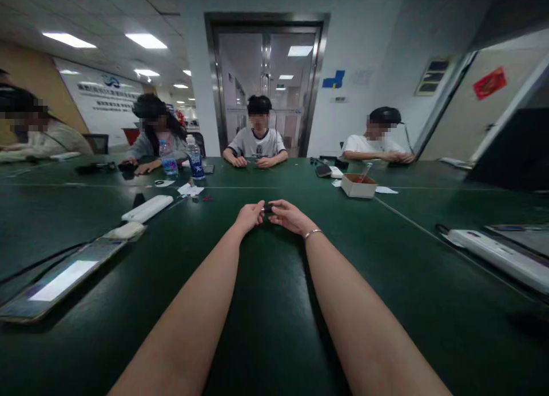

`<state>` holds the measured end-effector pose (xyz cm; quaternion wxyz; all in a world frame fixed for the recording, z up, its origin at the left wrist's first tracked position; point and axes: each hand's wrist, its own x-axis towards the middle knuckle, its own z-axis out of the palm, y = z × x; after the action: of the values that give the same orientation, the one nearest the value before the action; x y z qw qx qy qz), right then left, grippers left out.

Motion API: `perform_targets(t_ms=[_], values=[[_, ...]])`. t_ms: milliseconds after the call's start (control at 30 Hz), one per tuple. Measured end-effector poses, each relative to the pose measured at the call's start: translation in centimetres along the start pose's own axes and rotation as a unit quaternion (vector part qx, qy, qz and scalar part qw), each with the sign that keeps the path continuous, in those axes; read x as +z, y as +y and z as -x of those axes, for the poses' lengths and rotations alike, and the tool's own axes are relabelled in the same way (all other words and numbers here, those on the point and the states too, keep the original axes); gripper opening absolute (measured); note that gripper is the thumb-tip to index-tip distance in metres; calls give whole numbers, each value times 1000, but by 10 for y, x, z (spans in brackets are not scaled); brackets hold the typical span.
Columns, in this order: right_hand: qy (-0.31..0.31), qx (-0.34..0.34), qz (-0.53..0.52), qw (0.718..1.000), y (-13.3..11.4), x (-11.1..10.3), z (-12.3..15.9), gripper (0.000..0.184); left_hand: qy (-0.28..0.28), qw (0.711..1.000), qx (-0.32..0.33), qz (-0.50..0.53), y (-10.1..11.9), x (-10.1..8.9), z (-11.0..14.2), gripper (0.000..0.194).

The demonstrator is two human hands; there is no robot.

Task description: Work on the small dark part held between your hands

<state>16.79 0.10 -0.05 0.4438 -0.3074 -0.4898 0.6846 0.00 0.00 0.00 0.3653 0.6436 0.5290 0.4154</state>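
Observation:
Both my forearms stretch out over the dark green table [274, 304]. My left hand [249, 216] and my right hand [288, 215] meet at the table's middle. Their fingers are curled together around a small dark object [267, 209], which rests on or just above the tabletop. The object is too small to name. A thin bracelet [313, 232] sits on my right wrist.
A phone [60, 282] and white cases [147, 208] lie at the left. A small cardboard box [358, 185] stands ahead right, two water bottles [195, 160] ahead left. A white power strip [497, 254] lies at the right. Several people sit along the far edge.

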Motion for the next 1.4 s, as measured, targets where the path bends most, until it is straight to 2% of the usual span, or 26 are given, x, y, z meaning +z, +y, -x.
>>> perform_targets(t_ms=[267, 433, 567, 700, 833, 1100, 1200, 1400], values=[[-27, 7, -13, 1000, -4, 1, 3, 32, 9, 1000, -13, -8, -6, 0, -3, 48], [7, 34, -4, 999, -7, 7, 2, 10, 5, 1000, 9, 18, -9, 1, -4, 48], [32, 48, 15, 998, -9, 13, 2, 21, 4, 997, 40, 71, -6, 2, -2, 44], [42, 56, 26, 997, -12, 16, 4, 26, 12, 991, 29, 127, -2, 1, 0, 40], [43, 60, 25, 997, -13, 16, 5, 27, 21, 984, 49, 170, -3, -1, 1, 41], [28, 57, 18, 998, -10, 12, 2, 30, -10, 976, 59, 209, -1, -3, 5, 36], [24, 44, 19, 999, -8, 10, 1, 29, -11, 978, 48, 204, 2, -2, 5, 37], [23, 35, 16, 999, -5, 7, -1, 28, 22, 985, -30, 169, 1, 1, 1, 32]])
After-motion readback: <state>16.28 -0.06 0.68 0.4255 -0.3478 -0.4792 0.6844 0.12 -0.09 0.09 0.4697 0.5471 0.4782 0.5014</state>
